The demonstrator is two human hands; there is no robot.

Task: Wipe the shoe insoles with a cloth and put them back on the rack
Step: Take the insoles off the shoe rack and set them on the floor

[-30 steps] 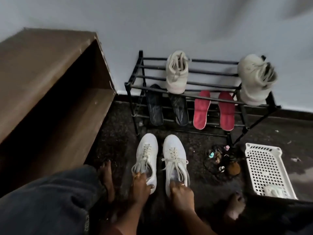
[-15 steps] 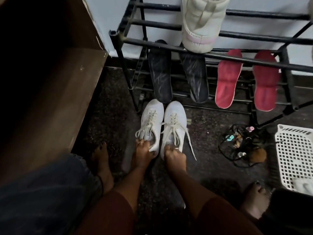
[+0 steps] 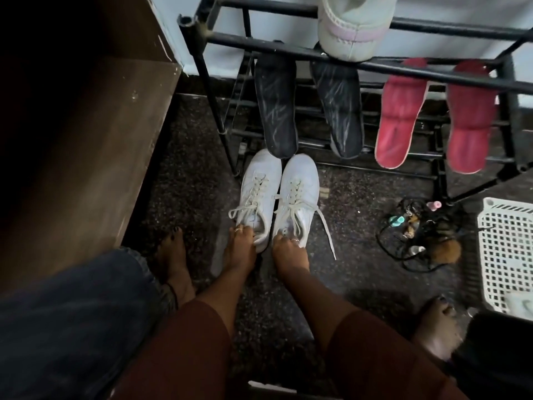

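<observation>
Two white lace-up sneakers stand side by side on the dark floor, toes against the black metal rack (image 3: 213, 90). My left hand (image 3: 239, 249) grips the heel of the left sneaker (image 3: 261, 186). My right hand (image 3: 290, 252) grips the heel of the right sneaker (image 3: 298, 189). On the rack's lower shelf lean two dark insoles (image 3: 277, 111) (image 3: 340, 108) and two red insoles (image 3: 399, 116) (image 3: 470, 119). A pale shoe (image 3: 352, 27) hangs from the top bars. No cloth is clearly in view.
A brown wooden cabinet (image 3: 86, 140) stands at the left. A white perforated plastic basket (image 3: 507, 255) sits on the floor at the right, beside a tangle of cords and small items (image 3: 421, 235). My bare feet (image 3: 173, 261) (image 3: 438, 327) flank the sneakers.
Both hands have pushed the two sneakers forward and together, so their toes now reach the rack's foot. The view has dropped closer to the rack.
</observation>
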